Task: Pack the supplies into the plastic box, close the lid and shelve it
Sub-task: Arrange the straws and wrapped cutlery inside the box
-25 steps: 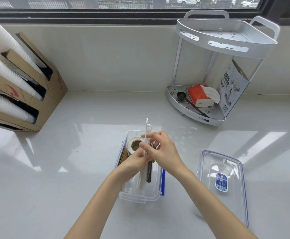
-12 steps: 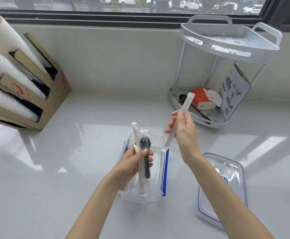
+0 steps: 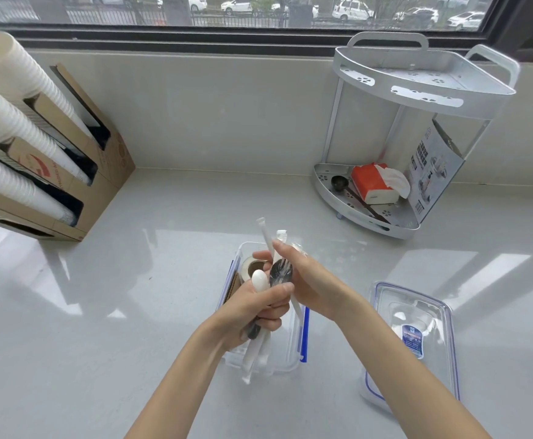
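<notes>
A clear plastic box [image 3: 293, 359] with blue clasps stands on the counter in front of me, a roll of tape [image 3: 253, 267] inside its far end. My left hand [image 3: 257, 312] grips a bundle of wrapped cutlery over the box: a white spoon [image 3: 259, 280], a black fork [image 3: 279, 274] and white wrapped sticks. My right hand [image 3: 309, 280] is closed on a wrapped straw [image 3: 266, 237] pressed against that bundle. The clear lid [image 3: 417, 337] with a blue label lies flat to the right of the box.
A white two-tier corner rack [image 3: 417, 96] stands at the back right, its lower tier holding a red tissue pack [image 3: 374, 183], a dark scoop and a leaflet. Cardboard dispensers of white paper cups [image 3: 15, 128] lean at the left. A window runs behind the counter.
My right hand, which held the wrapped straw up and apart to the right, has come back to the left hand and laid the straw against the cutlery bundle.
</notes>
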The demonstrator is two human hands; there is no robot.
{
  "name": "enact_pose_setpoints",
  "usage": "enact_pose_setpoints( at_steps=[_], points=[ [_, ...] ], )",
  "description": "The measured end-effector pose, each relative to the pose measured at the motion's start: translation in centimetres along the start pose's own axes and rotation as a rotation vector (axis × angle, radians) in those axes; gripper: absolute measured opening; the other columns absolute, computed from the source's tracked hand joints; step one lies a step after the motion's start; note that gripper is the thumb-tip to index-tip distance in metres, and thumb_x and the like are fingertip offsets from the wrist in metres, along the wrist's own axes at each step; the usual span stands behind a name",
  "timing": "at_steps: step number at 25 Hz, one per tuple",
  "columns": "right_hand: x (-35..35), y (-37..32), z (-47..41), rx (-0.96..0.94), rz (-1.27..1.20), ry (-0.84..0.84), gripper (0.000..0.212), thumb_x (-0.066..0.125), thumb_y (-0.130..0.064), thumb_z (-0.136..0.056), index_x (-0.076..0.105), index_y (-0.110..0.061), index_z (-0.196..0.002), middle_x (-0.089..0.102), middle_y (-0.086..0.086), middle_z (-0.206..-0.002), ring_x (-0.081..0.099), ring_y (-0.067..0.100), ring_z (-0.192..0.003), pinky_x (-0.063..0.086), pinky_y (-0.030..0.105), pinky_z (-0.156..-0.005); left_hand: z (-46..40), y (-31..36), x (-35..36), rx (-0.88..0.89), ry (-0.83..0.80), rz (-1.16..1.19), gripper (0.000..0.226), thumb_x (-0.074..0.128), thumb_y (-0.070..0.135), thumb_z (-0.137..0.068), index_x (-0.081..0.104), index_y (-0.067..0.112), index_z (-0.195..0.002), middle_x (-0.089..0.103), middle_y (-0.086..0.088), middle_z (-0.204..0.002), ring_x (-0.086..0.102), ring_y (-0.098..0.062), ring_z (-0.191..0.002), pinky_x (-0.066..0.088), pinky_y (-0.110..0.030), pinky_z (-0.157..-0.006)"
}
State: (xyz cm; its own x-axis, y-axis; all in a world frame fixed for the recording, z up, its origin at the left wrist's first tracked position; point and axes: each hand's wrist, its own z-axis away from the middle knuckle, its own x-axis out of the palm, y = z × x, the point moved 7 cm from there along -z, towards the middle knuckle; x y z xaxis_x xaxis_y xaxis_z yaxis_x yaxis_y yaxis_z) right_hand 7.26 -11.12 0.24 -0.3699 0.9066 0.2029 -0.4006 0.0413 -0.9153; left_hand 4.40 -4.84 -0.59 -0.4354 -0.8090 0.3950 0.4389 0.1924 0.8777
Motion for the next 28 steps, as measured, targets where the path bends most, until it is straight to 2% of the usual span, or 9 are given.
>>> enact_pose_setpoints(
  at_steps=[3,6,8,10,11,14,17,24,28],
  points=[
    [-0.2,-0.4,0.3,-0.03,0.004,0.017,0.034,0.038,-0.04,-0.093,0.058,-0.017,-0.079,0.057,-0.004,-0.068,0.058,0.006,-0.06,0.044,0.018,-0.064,0.1,-0.1,0.4,-0.029,-0.004,-0.052,0.022,0.057,0.02,-0.08,0.039,0.017,-0.069,0.031,0.011,-0.045,0.023,0.0,-0.035,0.021,-0.01,-0.033],
    [-0.5,-0.4,0.4,-0.08,-0.015,0.099,0.04,0.033,-0.04,-0.095,0.054,-0.017,-0.07,0.055,-0.002,-0.066,0.05,0.007,-0.046,0.041,0.013,-0.045,0.1,0.2,0.6,-0.009,0.014,-0.07,0.017,0.054,0.03,-0.084,0.052,0.015,-0.076,0.047,0.001,-0.056,0.033,-0.004,-0.037,0.029,-0.013,-0.036],
    [-1.0,-0.2,0.4,-0.096,-0.033,0.153,0.043,0.032,-0.042,-0.095,0.056,-0.02,-0.067,0.057,0.0,-0.072,0.05,0.016,-0.054,0.045,0.021,-0.054,0.1,0.5,0.3,0.02,0.067,-0.15,0.02,0.047,0.031,-0.09,0.061,0.021,-0.081,0.055,-0.007,-0.065,0.044,-0.008,-0.041,0.037,-0.016,-0.041],
    [-1.4,-0.1,0.4,-0.104,-0.055,0.192,0.044,0.031,-0.041,-0.096,0.055,-0.02,-0.066,0.059,0.0,-0.075,0.052,0.027,-0.074,0.042,0.036,-0.074,0.3,0.8,0.1,0.045,0.129,-0.167,0.022,0.041,0.025,-0.094,0.062,0.027,-0.087,0.065,-0.001,-0.072,0.056,-0.009,-0.048,0.044,-0.018,-0.044],
    [-1.5,-0.1,0.4,-0.108,-0.057,0.2,0.043,0.031,-0.04,-0.096,0.054,-0.02,-0.066,0.06,-0.001,-0.074,0.053,0.026,-0.078,0.042,0.037,-0.076,0.4,1.0,0.2,0.052,0.142,-0.16,0.023,0.041,0.023,-0.094,0.062,0.031,-0.089,0.068,0.001,-0.077,0.061,-0.009,-0.053,0.047,-0.018,-0.045],
    [-1.6,-0.1,0.5,-0.108,-0.084,0.233,0.041,0.032,-0.041,-0.095,0.053,-0.018,-0.069,0.064,-0.004,-0.068,0.059,0.017,-0.069,0.047,0.027,-0.067,0.6,1.0,0.5,0.056,0.157,-0.184,0.022,0.039,0.025,-0.094,0.059,0.034,-0.098,0.071,0.007,-0.087,0.07,-0.011,-0.064,0.052,-0.019,-0.047],
    [-1.7,0.4,0.5,-0.09,-0.214,0.264,0.038,0.036,-0.041,-0.095,0.054,-0.018,-0.071,0.061,-0.005,-0.062,0.058,0.013,-0.064,0.046,0.025,-0.063,0.6,1.0,0.6,0.049,0.191,-0.172,0.017,0.037,0.029,-0.094,0.053,0.026,-0.102,0.067,0.0,-0.095,0.071,-0.014,-0.06,0.052,-0.02,-0.042],
    [-1.7,0.5,0.8,-0.062,-0.1,0.44,0.036,0.033,-0.042,-0.095,0.056,-0.023,-0.076,0.061,-0.003,-0.068,0.06,0.009,-0.057,0.051,0.028,-0.059,0.3,0.9,-0.5,0.087,0.314,-0.203,0.026,0.035,0.034,-0.094,0.044,0.01,-0.103,0.072,-0.005,-0.084,0.072,-0.022,-0.065,0.056,-0.027,-0.047],
    [-3.2,-1.6,1.2,-0.316,-0.059,0.676,0.034,0.03,-0.034,-0.097,0.05,-0.021,-0.073,0.041,-0.004,-0.06,0.044,0.009,-0.054,0.04,0.024,-0.058,0.7,1.4,-2.4,0.174,0.504,-0.143,0.019,0.033,0.03,-0.095,0.041,0.018,-0.083,0.07,-0.008,-0.08,0.071,-0.017,-0.061,0.056,-0.026,-0.048]
  ],
)
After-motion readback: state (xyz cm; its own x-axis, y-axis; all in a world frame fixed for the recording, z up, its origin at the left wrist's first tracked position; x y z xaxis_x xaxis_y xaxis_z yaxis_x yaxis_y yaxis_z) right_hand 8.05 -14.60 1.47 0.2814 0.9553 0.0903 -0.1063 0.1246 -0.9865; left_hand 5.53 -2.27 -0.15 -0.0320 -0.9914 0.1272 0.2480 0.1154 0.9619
